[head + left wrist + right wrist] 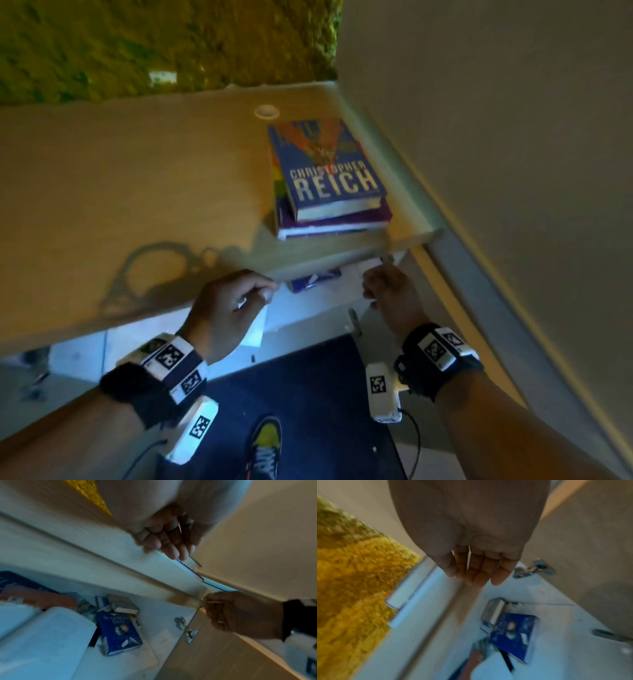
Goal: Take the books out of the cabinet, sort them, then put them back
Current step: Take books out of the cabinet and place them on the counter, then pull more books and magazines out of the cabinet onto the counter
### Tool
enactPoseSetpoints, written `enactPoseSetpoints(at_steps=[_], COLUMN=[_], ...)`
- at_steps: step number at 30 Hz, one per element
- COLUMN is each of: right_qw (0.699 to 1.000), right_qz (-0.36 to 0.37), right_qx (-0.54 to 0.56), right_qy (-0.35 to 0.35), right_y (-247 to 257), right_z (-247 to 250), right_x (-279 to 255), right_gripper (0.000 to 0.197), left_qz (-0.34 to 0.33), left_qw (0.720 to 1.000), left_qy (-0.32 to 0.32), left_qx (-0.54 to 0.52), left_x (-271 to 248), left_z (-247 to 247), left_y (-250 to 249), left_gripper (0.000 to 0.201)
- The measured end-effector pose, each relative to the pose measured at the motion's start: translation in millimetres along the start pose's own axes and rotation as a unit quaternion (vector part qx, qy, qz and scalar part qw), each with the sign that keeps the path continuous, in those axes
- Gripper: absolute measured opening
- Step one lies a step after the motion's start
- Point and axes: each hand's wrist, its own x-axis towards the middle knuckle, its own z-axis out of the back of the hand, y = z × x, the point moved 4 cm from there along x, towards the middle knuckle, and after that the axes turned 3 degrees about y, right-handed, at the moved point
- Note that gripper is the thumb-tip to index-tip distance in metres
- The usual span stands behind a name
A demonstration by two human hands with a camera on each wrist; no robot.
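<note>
Both wrists sit closest to me, strapped with black bands. On the left, my left hand hangs by the cabinet top's front edge, fingers loosely curled, holding nothing. Further right, two books lie stacked on that top near its right corner. My right hand hovers below them, fingers relaxed and empty. Inside the cabinet, a blue book lies flat among others.
</note>
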Motion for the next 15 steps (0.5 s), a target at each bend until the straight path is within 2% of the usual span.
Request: enactPoseSetpoints(at_steps=[2,4,7,8,10,12,13,15], right_qw=[0.996,0.987,0.972,0.968,0.967,0.971,0.975,0.987], right_qz=[-0.054,-0.108,-0.165,-0.176,-0.174,-0.163,-0.152,-0.095], right_qx=[-0.001,0.026,0.079,0.092,0.081,0.064,0.04,-0.074], right_qy=[0.073,0.115,0.146,0.155,0.166,0.163,0.157,0.105], right_y=[-48.2,-95.3,-137.8,-150.3,-166.3,-174.9,-177.5,-181.4], right_z=[-22.9,-45.1,-65.7,-72.7,-80.5,-89.9,-94.9,-101.5], right_x=[-9.9,-11.7,12.1,29.6,67.0,101.0,115.8,148.0], right_gripper=[0.02,0.022,0.034,0.041,0.051,0.053,0.045,0.019], left_qz=[0.014,0.048,0.112,0.119,0.137,0.149,0.161,0.184], left_qw=[1.0,0.999,0.993,0.992,0.99,0.987,0.985,0.981], left_qy=[-0.017,0.0,0.013,0.012,0.004,-0.005,-0.009,-0.014], left_qx=[-0.021,-0.022,-0.033,-0.039,-0.041,-0.054,-0.056,-0.058], left_x=[-17.4,-22.9,0.4,16.5,54.3,90.3,105.0,132.0], left_z=[-17.5,-41.8,-71.6,-79.2,-90.5,-100.3,-105.3,-116.4], left_y=[23.6,61.4,131.0,154.9,205.8,239.6,255.9,284.4], left_gripper=[0.033,0.036,0.019,0.022,0.029,0.017,0.018,0.031])
